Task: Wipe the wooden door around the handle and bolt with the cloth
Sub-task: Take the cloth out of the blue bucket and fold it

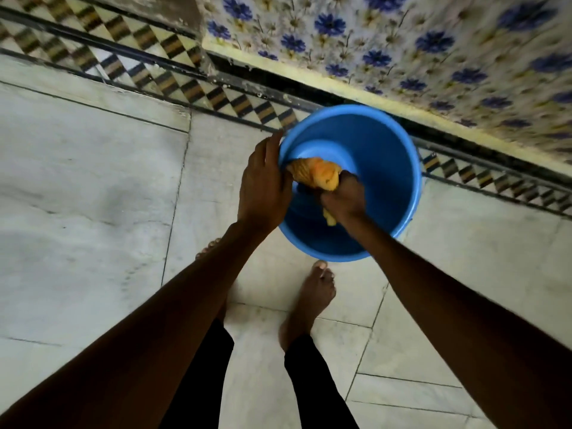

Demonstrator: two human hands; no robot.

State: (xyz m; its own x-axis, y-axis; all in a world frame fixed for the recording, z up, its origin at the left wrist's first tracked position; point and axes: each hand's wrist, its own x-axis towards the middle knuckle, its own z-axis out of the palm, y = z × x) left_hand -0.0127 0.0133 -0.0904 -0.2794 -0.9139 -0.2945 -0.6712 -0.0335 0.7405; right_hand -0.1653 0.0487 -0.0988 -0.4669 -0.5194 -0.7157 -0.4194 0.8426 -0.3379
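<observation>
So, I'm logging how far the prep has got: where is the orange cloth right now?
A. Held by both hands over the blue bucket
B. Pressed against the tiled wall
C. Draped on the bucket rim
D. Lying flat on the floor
A: the orange cloth is gripped, twisted, between the left hand and right hand above the blue bucket.

Home washing area: marble floor (pixel 93 181), floral wall tiles (pixel 402 41).

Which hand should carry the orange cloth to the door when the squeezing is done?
Probably the right hand. It is closed in a fist around the orange cloth above the blue bucket, with cloth showing both sides. The left hand only holds one end.
</observation>
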